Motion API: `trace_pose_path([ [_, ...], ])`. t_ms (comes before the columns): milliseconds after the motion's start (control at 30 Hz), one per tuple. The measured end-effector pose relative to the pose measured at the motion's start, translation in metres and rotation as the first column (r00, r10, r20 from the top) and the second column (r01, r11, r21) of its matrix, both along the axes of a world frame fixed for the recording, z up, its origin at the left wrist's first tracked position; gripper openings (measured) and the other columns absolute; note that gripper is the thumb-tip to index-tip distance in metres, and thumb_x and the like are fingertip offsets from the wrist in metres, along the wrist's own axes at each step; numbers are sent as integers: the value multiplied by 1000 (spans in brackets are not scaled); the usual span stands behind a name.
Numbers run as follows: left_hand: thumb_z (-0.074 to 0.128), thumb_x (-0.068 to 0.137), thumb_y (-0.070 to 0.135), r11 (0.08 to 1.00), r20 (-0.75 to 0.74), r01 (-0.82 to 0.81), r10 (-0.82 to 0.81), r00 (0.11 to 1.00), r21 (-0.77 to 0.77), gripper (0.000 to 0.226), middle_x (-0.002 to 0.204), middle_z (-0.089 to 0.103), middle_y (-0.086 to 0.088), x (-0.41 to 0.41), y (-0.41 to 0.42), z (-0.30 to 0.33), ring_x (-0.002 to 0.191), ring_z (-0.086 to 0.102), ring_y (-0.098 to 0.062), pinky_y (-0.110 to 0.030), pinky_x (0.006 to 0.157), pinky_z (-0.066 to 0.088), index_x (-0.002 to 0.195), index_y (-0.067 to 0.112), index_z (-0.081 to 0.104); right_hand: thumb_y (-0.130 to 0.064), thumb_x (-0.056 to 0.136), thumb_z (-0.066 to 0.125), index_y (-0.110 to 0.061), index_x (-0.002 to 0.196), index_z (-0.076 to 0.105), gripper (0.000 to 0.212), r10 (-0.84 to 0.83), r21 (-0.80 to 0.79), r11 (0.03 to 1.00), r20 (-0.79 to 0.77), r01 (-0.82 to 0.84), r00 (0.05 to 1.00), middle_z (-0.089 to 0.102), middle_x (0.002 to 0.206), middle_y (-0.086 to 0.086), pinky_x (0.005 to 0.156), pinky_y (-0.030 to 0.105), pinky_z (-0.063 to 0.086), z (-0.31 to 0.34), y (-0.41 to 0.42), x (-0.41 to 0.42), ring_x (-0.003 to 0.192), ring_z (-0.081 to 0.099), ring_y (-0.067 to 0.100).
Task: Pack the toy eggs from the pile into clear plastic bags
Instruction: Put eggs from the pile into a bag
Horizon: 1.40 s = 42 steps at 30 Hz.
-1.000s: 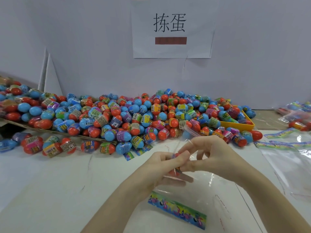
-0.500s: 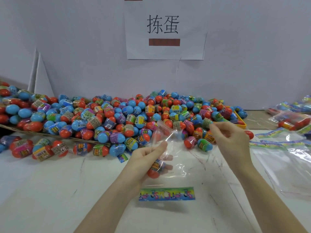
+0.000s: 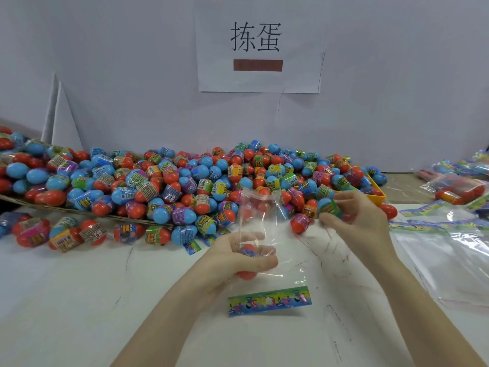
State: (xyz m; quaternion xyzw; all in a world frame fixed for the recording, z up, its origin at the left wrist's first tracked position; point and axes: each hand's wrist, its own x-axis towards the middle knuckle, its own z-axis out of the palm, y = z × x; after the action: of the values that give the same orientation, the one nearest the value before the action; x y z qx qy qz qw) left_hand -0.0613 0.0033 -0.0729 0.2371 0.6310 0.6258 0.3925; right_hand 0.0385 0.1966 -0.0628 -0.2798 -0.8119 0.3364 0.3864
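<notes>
White and scuffed, the desk (image 3: 79,300) runs back to a pale wall (image 3: 119,62) where 1 paper sign (image 3: 260,45) hangs with 2 printed characters and a brown bar. Along the far edge of the desk lies the pile of toy eggs (image 3: 164,181), blue and red halves with printed bands, far too many to count; its left part rests on a flat cardboard sheet (image 3: 87,211) and its right end spills over a yellow tray (image 3: 377,198). A few loose eggs lie nearer on the left.

Near the middle, the left hand (image 3: 238,256) has its fingers curled round 1 clear plastic bag (image 3: 267,234), gripping through the film 1 red and blue egg (image 3: 248,251) already inside. The bag's mouth stands open toward the pile, and its colourful header strip (image 3: 270,300) lies on the desk nearest the person. To the right and slightly farther, the right hand (image 3: 357,218) pinches 1 green-banded egg (image 3: 329,207) at the pile's near edge, just beside the bag's mouth; 1 red-tipped egg (image 3: 300,223) sits on the desk between both hands.

On the right lies a stack of empty clear bags (image 3: 444,255) with colourful headers, and beyond it several filled bags (image 3: 455,186), their number unclear.
</notes>
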Motion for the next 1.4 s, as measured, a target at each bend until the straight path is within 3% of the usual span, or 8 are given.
trace_pose_path([
  [133, 77, 70, 6, 1000, -98, 24, -24, 995, 1, 42, 95, 74, 4, 3, 0, 2, 77, 67, -9, -14, 51, 44, 107, 18, 61, -19, 62, 75, -21, 93, 63, 33, 299, -282, 864, -382, -418, 875, 70, 89, -2, 63, 13, 50, 30, -25, 7, 82, 66, 10],
  [200, 77, 71, 11, 1000, -168, 29, -29, 985, 1, 39, 88, 74, 5, 6, 2, 4, 67, 64, -5, -14, 52, 45, 105, 21, 61, -22, 57, 76, -21, 94, 63, 39, 417, -249, 789, -455, -562, 787, 71, 84, -8, 66, 12, 50, 38, -39, 9, 80, 66, 6],
  [367, 79, 69, 17, 996, -232, 82, -75, 970, 22, 35, 78, 73, 4, 17, 6, 4, 57, 61, -5, -14, 49, 43, 100, 21, 64, -19, 75, 65, -39, 96, 57, 30, 527, 107, 849, -124, -517, 841, 65, 93, -19, 75, 13, 48, 39, -62, 10, 89, 60, 2],
  [500, 79, 67, 19, 994, -284, 105, -94, 954, 24, 33, 82, 74, 7, 18, 6, 5, 63, 63, -6, -14, 51, 44, 97, 25, 65, -15, 75, 72, -32, 100, 43, 42, 361, 318, 878, 53, -358, 931, 55, 88, -21, 73, 15, 46, 35, -63, 8, 83, 59, 5],
  [667, 79, 72, 18, 991, -301, 125, -105, 948, 48, 31, 89, 73, 9, 18, 5, 5, 68, 67, -16, -24, 61, 54, 98, 26, 64, -45, 72, 62, -23, 94, 63, 31, 165, 477, 844, 204, -246, 965, 53, 76, -18, 69, 28, 15, 38, -54, 13, 80, 49, 12],
  [867, 63, 65, 49, 988, -283, 128, -100, 954, 83, 42, 93, 72, 1, 22, 6, 8, 74, 70, -17, -32, 65, 55, 97, 22, 62, -69, 64, 31, -49, 78, 47, 30, 294, 303, 873, 299, -382, 908, 51, 76, -24, 70, 26, 13, 40, -55, 13, 88, 42, -3],
  [1067, 57, 68, 47, 984, -302, 150, -113, 947, 99, 39, 85, 72, 11, 21, 8, 9, 71, 70, -12, -18, 58, 52, 95, 20, 63, -54, 76, 42, -55, 73, 47, 6, 342, 262, 852, 379, -454, 860, 51, 83, -27, 69, 24, 11, 37, -50, 14, 92, 37, -4],
  [1400, 64, 64, 43, 979, -193, 141, -112, 975, 144, 39, 87, 74, 6, 20, 8, 5, 76, 71, -15, -19, 65, 54, 94, 18, 66, -24, 84, 59, -50, 75, 54, 28, 442, 164, 846, 319, -508, 839, 52, 84, -34, 95, 42, 28, 33, -48, 12, 97, 38, -11],
])
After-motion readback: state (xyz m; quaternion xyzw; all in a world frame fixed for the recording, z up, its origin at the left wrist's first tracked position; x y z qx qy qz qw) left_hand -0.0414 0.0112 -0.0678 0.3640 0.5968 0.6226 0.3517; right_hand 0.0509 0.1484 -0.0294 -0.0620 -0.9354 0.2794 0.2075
